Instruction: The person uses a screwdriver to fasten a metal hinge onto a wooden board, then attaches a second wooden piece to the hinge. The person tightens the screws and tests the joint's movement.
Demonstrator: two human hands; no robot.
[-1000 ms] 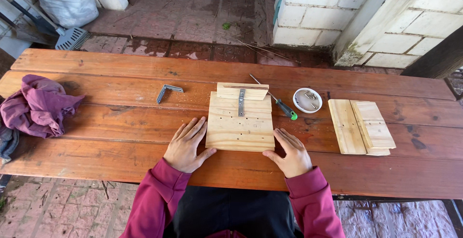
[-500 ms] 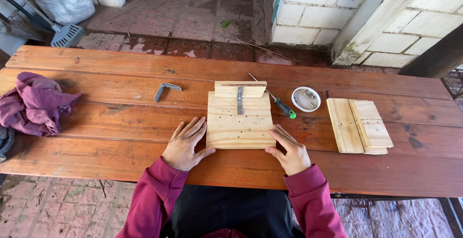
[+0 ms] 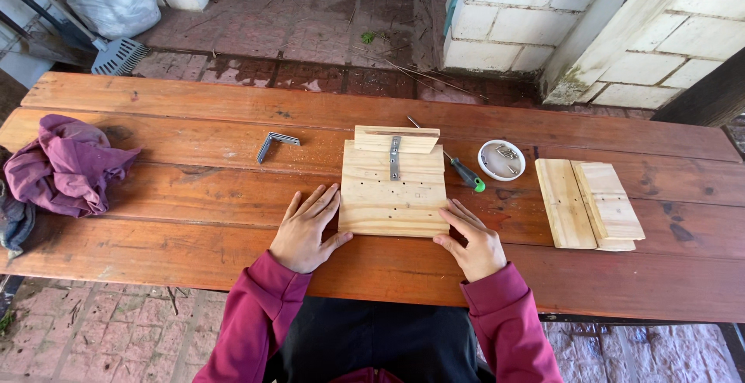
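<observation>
The left hand point(image 3: 309, 228) lies flat and open on the table point(image 3: 194, 197), with its thumb touching the left bottom corner of the pale wooden board point(image 3: 393, 197). The right hand point(image 3: 471, 237) is flat and open too, and its fingers rest against the right bottom corner. Neither hand grips anything; they just press at the sides, so the step looks like holding the board steady and lining it up. The board sits in the middle of the table, right in front of the person. A smaller wooden piece point(image 3: 397, 139) stands along its far edge, and a thin metal strip point(image 3: 395, 158) runs across both. To work on the board, a hand would have to lift off and reach for something. The green-handled screwdriver point(image 3: 466, 173) lies just beside the board's right top corner, and the small white dish of screws point(image 3: 501, 159) is near it. More planks point(image 3: 590, 204) lie well apart on the right. A metal corner bracket point(image 3: 273, 144) lies off to the left, and a purple cloth point(image 3: 66, 166) sits by the left end. There is bare table on both sides of the board. The near edge is close under the wrists.
</observation>
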